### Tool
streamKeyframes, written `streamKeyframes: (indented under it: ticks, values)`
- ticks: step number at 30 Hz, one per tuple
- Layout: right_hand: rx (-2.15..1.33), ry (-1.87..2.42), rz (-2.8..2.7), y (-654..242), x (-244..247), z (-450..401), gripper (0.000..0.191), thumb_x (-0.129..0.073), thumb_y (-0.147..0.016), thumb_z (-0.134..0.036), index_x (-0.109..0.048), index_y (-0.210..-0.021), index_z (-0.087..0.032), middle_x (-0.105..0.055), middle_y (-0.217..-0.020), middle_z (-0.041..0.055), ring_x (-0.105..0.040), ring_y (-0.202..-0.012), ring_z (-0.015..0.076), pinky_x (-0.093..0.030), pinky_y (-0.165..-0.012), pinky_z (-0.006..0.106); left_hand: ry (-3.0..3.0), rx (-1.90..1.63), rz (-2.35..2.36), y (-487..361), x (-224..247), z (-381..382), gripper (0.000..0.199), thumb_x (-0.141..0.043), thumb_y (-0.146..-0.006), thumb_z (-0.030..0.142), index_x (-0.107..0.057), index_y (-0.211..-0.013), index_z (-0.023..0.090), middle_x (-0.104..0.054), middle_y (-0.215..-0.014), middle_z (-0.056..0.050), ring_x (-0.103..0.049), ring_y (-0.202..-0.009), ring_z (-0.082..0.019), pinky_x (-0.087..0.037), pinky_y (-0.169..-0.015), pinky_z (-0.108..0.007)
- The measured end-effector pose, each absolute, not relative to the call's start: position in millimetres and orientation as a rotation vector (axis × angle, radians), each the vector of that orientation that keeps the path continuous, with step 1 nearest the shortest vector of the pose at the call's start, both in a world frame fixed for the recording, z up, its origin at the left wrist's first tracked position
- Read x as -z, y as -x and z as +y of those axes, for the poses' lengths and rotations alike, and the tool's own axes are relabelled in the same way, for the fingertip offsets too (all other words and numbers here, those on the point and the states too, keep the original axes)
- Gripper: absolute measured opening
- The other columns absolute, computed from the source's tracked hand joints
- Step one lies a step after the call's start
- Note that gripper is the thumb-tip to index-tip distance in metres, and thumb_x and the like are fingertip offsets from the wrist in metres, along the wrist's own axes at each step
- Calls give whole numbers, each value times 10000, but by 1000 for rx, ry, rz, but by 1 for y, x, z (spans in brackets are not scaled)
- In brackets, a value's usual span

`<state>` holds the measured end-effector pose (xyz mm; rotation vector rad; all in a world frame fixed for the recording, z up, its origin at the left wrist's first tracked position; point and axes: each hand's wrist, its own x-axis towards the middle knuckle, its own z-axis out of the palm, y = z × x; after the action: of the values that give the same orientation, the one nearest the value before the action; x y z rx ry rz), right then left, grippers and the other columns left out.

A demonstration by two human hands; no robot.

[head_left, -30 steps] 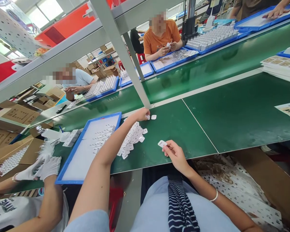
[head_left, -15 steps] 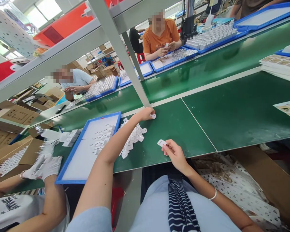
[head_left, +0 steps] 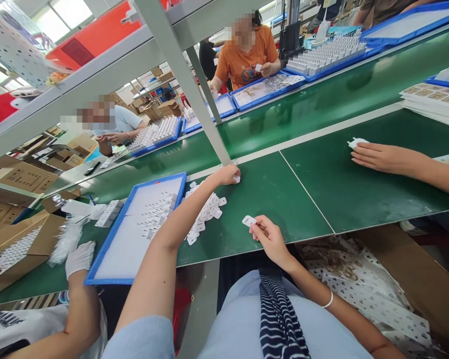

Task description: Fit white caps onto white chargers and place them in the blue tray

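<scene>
Co-worker's hand (head_left: 385,159) entered over the surface (head_left: 299,209); my left fingers (head_left: 235,171) clamp a white piece (head_left: 237,179), right fingers (head_left: 257,230) a printed piece (head_left: 248,220).

The left arm (head_left: 160,249) reaches far forward, its elbow slightly bent, and the left hand (head_left: 230,174) curls with its fingertips drawn together. The right forearm (head_left: 314,284) slants inward from the lower right; the right hand (head_left: 270,239) sits nearer the body, thumb and fingers pinched.
</scene>
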<state>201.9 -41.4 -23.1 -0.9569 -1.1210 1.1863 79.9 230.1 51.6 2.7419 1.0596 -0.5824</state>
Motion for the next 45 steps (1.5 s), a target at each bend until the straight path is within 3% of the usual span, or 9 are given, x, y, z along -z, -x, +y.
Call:
streamKeyframes:
  ticks: [8, 12, 26, 31, 38, 45]
  values:
    - [-1184, 954, -1124, -202, 24, -42, 183, -532, -984, -370, -567, -887, -219, -597, -772, 3, -553, -623, 129, -450, -599, 266, -2729, 525, 1042, -81, -50, 231, 323, -622, -931, 349, -613, -1188, 154, -635, -1216, -96, -630, -1083, -226, -542, -928, -449]
    - [-1181, 956, -1119, -202, 23, -42, 182, -537, -981, -367, -569, -887, -214, -597, -765, 2, -548, -622, 128, -452, -601, 265, -2726, 459, 1012, -82, -54, 228, 356, -704, -810, 227, -670, -1162, 188, -678, -1164, -77, -635, -1065, -235, -518, -926, -369]
    - [-1166, 958, -1123, -203, 24, -42, 152, -543, -983, -344, -572, -901, -219, -596, -769, -3, -542, -623, 124, -442, -604, 266, -2728, 390, 986, -82, -57, 221, 268, -616, -720, 185, -721, -966, 192, -669, -1080, -81, -631, -945, -226, -503, -795, -303]
    - [-1158, 963, -1122, -203, 25, -42, 162, -546, -980, -350, -570, -885, -221, -596, -767, -5, -544, -618, 124, -438, -597, 265, -2712, 395, 1008, -84, -60, 217, 330, -606, -717, 180, -711, -1030, 189, -672, -1109, -76, -631, -974, -223, -509, -826, -304]
    - [-1148, 976, -1117, -203, 26, -43, 147, -549, -976, -339, -566, -888, -223, -599, -772, -4, -547, -613, 122, -440, -594, 264, -2706, 409, 1046, -82, -65, 219, 612, -655, -661, 165, -608, -1270, 205, -675, -1199, -61, -642, -1036, -218, -516, -841, -281]
    - [-1145, 977, -1126, -205, 27, -42, 150, -544, -978, -342, -562, -887, -224, -595, -772, -3, -549, -617, 126, -447, -601, 266, -2748, 449, 1113, -78, -71, 216, 481, -677, -697, 256, -682, -1177, 219, -689, -1247, -44, -629, -1132, -248, -458, -966, -317]
